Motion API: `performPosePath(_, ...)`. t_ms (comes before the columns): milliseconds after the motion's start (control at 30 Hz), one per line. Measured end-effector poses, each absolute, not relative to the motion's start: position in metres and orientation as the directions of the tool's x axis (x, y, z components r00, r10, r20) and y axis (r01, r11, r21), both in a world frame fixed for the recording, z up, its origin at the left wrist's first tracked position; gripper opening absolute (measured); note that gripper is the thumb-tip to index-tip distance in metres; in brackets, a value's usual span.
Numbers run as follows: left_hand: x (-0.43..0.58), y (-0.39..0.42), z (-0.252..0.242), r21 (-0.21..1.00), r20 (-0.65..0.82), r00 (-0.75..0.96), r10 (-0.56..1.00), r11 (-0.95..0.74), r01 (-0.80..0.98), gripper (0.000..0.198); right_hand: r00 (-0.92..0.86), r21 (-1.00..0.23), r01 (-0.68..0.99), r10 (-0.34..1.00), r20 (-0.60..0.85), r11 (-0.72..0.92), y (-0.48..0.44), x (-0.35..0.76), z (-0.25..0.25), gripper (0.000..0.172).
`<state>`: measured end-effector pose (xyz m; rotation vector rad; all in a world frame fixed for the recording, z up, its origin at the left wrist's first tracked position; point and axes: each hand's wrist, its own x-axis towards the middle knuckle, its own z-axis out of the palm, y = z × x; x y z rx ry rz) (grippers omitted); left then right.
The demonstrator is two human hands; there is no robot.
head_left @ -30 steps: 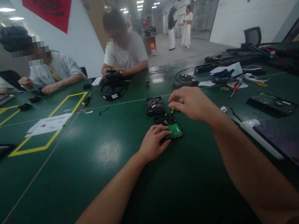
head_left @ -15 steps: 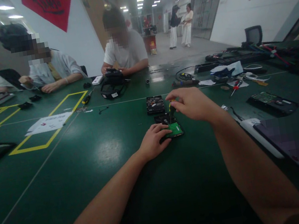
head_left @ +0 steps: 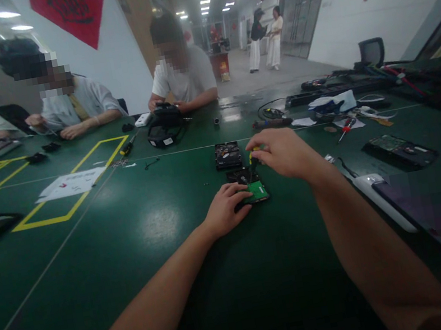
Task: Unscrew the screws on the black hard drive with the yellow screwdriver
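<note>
A hard drive (head_left: 257, 191) with a green circuit board facing up lies on the green table in front of me. My left hand (head_left: 228, 207) grips its left side, fingers over the board and thumb along the near edge. Above it, my right hand (head_left: 282, 153) pinches the handle of a small yellow and black screwdriver (head_left: 253, 161), whose shaft points down at the drive; the contact of its tip is too small to make out. Just behind lies a second black hard drive (head_left: 227, 155). Two tiny specks, perhaps screws (head_left: 205, 183), lie to the left.
At right are a phone-like dark slab (head_left: 416, 210), another drive with a circuit board (head_left: 399, 150) and a red-handled screwdriver (head_left: 347, 128). A yellow-handled screwdriver (head_left: 127, 145) and white paper (head_left: 70, 184) lie left. People sit across the table.
The whole view shifts very slightly. Both hands, the screwdriver and the hard drive keep nearly the same places.
</note>
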<state>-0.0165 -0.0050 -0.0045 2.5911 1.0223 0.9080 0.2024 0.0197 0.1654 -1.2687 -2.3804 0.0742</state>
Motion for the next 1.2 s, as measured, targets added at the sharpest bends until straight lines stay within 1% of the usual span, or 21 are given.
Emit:
performPosePath(67,-0.0167,-0.0053,-0.0043,0.403,0.464,0.567,0.681,-0.732,0.549,0.034,-0.475,-0.261,0.779,0.808,0.349,0.571,0.0188,0.2011,0.1657,0.03)
performPosePath(100,-0.0167,-0.0053,-0.0044,0.404,0.462,0.568,0.681,-0.731,0.55,0.033,-0.462,-0.261,0.788,0.816,0.347,0.557,0.0188,0.2004,0.1654,0.029)
performPosePath(200,-0.0167,-0.0047,-0.0055,0.396,0.461,0.574,0.677,-0.736,0.549,0.034,-0.417,-0.251,0.82,0.837,0.354,0.515,0.0203,0.1991,0.1641,0.021)
performPosePath(267,-0.0168,-0.0041,-0.0064,0.391,0.46,0.577,0.675,-0.738,0.551,0.034,-0.409,-0.255,0.82,0.837,0.364,0.512,0.0216,0.1992,0.1635,0.02)
performPosePath(367,-0.017,-0.0037,-0.0071,0.394,0.463,0.572,0.677,-0.735,0.552,0.035,-0.422,-0.289,0.804,0.841,0.34,0.52,0.0217,0.2003,0.164,0.021)
performPosePath(467,-0.0173,-0.0038,-0.0071,0.4,0.466,0.572,0.675,-0.737,0.545,0.035,-0.425,-0.329,0.783,0.84,0.336,0.528,0.0201,0.2014,0.1644,0.018)
performPosePath(567,-0.0175,-0.0036,-0.0071,0.407,0.463,0.572,0.677,-0.736,0.541,0.036,-0.407,-0.352,0.773,0.838,0.363,0.528,0.0192,0.2015,0.1625,0.031)
performPosePath(600,-0.0175,-0.0034,-0.0072,0.409,0.463,0.571,0.678,-0.735,0.541,0.036,-0.397,-0.355,0.777,0.842,0.365,0.52,0.0194,0.2012,0.1614,0.033)
performPosePath(733,-0.0171,-0.003,-0.0074,0.411,0.461,0.571,0.679,-0.734,0.54,0.036,-0.362,-0.353,0.809,0.871,0.332,0.47,0.0221,0.1992,0.1581,0.019)
performPosePath(767,-0.017,-0.003,-0.0074,0.408,0.461,0.573,0.678,-0.735,0.541,0.036,-0.358,-0.363,0.809,0.876,0.322,0.463,0.0226,0.1988,0.1579,0.018)
performPosePath(867,-0.0168,-0.0033,-0.0071,0.403,0.463,0.574,0.675,-0.738,0.541,0.036,-0.362,-0.401,0.786,0.876,0.318,0.47,0.0226,0.1995,0.1593,0.017)
performPosePath(967,-0.0171,-0.0035,-0.0068,0.411,0.464,0.57,0.678,-0.735,0.54,0.036,-0.401,-0.389,0.764,0.851,0.338,0.514,0.0205,0.2024,0.1622,0.014)
performPosePath(1100,-0.0177,-0.0031,-0.0071,0.411,0.466,0.569,0.678,-0.735,0.54,0.036,-0.43,-0.392,0.741,0.834,0.346,0.545,0.018,0.2037,0.1639,0.023)
performPosePath(1200,-0.0177,-0.003,-0.0073,0.412,0.468,0.569,0.677,-0.736,0.537,0.036,-0.406,-0.399,0.752,0.846,0.347,0.524,0.0188,0.2008,0.1619,0.016)
